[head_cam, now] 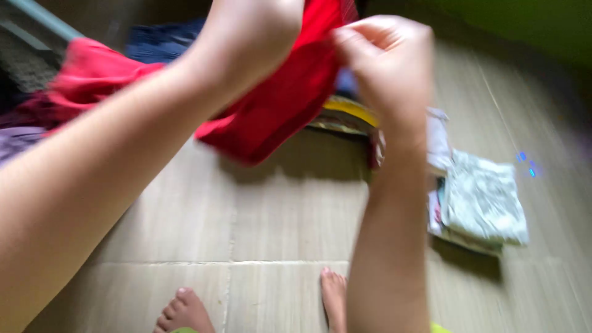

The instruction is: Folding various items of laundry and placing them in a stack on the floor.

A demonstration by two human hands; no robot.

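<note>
At nine o'clock, a heap of loose cloth (28, 117), red, purple and dark, lying unfolded by the floor's edge; behind it, toward eleven o'clock, a dark blue garment (160, 40). Raised across ten to twelve o'clock, the left hand (250, 34), back turned to the camera, fingers out of sight behind it, so pinching or spread cannot be told. Hanging from both hands at twelve o'clock, clear of the tiled floor (265, 216), the red garment (280, 102), bunched and not yet laid flat or folded. At one o'clock, the right hand (385, 55), fingertips (345, 38) pressed together, pinching the red cloth's upper edge. Below, toward two o'clock, a yellow-edged fabric (348, 114) half covered by cloth and forearm. At three to four o'clock, a stack of folded pale printed cloths (484, 200), seemingly finished work; the heap at nine o'clock seemingly left. At six o'clock, two bare feet (185, 311), cropped by the frame. Motion blur throughout; prints and seams unreadable.
</note>
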